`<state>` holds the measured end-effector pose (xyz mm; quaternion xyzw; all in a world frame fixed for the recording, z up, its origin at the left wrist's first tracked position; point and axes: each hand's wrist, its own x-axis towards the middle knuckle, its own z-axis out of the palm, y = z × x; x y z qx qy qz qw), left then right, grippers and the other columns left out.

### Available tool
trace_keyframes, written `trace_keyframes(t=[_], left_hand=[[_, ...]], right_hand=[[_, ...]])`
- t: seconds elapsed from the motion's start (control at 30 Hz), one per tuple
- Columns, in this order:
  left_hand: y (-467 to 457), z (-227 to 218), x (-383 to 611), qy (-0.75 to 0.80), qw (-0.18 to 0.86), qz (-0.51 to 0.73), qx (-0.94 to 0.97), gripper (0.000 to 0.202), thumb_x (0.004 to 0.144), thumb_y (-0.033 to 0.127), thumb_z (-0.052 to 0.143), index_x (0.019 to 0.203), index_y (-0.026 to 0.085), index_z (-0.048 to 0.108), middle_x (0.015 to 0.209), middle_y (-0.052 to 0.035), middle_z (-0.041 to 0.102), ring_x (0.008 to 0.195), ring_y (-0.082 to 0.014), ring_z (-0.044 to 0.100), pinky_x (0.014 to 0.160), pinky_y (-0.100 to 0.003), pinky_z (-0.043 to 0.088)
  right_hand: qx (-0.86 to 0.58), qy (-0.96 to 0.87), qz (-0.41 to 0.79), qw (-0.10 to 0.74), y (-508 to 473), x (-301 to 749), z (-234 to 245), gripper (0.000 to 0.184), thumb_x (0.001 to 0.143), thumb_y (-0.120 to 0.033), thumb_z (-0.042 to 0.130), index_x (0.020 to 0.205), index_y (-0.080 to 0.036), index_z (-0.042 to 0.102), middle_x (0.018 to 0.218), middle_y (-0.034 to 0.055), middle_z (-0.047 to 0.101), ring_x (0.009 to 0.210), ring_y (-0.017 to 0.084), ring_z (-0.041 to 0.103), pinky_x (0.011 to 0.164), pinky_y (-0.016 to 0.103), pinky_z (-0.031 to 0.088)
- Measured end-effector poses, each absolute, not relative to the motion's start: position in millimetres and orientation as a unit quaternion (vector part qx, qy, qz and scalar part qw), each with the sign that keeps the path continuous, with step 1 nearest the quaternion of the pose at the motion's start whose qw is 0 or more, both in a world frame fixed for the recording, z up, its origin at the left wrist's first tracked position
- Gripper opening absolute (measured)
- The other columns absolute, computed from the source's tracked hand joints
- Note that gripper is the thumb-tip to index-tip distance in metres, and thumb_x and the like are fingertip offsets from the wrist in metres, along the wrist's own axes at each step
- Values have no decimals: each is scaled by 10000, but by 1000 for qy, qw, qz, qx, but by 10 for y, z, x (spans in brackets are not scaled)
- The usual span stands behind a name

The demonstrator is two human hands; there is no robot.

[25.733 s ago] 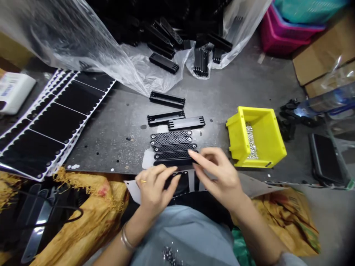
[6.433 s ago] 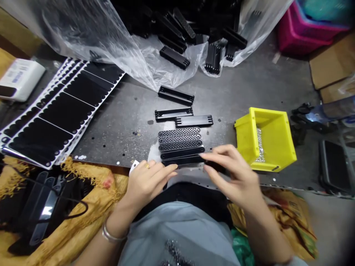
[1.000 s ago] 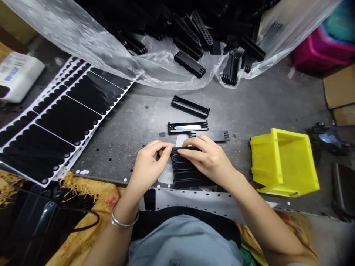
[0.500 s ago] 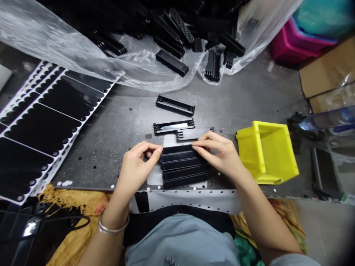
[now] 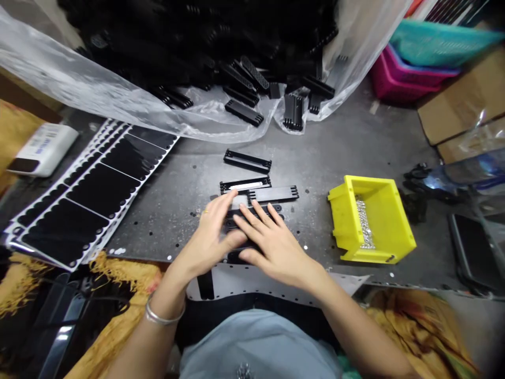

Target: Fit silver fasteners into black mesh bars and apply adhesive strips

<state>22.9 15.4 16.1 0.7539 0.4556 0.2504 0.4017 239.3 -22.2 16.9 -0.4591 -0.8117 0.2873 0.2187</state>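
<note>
As the left hand (image 5: 209, 226) and right hand (image 5: 274, 242) lie spread over black slotted plastic strips (image 5: 256, 209) on the perforated steel table (image 5: 177, 195), the far-left white box's (image 5: 43, 150) label is too small to read.

Through the head camera, I'm seeing the left hand (image 5: 209, 229) and the right hand (image 5: 272, 245) lying spread side by side over a row of black plastic bars (image 5: 236, 256), mostly covering them. A loose black bar (image 5: 272, 193) is sitting just beyond the right hand's fingertips, and an open black frame (image 5: 244, 185) is lying beside it, beyond the left hand. A white punched backing strip (image 5: 252, 281) is running just below both hands. Right of the right hand, a yellow plastic bin (image 5: 339, 210) is holding small silver pieces (image 5: 365, 223). Left of the left hand, a sheet of black adhesive strips (image 5: 98, 189) is lying on the perforated steel table (image 5: 165, 210).
</note>
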Motion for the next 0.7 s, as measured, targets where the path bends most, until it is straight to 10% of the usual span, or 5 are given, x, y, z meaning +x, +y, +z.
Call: trace_keyframes(t=[0.1,0.2,0.47,0.7], left_hand=[[77,140,415,413,320,169,836,1339,601,792,817,1639,176,239,1648,-243,313,1539,-483,242,1247,-685,171],[-9,99,602,427,267,175,846,1256,567,574,925,1595,140,351,1485,-242,490,1418,-466,432,1224,-628,285],[-775,362,-458,694,141,251,660,1023,811,623,731,1614,224,240,1500,-186,438,1401,-380,449,1186,-585,366],[-1818,272,-1997,887,-22,-58,458,978,788,794,524,1541,194,355,1364,-215,550,1289,-550,505,988,-731,459]], right_hand=[[-532,-664,338,401,-232,2714,212,484,1111,-475,297,1463,-312,586,1526,22,591,1460,232,501,1250,541,348],[-588,-549,294,516,-369,2962,262,423,1091,-402,373,1265,-265,734,1394,40,693,1367,248,587,1232,540,366],[-597,-630,225,443,-930,3122,283,314,1040,-384,490,1147,-282,768,1310,42,717,1257,296,635,1159,553,395],[-524,-745,183,370,-874,3014,103,242,1038,-297,516,1148,-302,732,1208,29,738,1154,236,678,1176,506,346]])
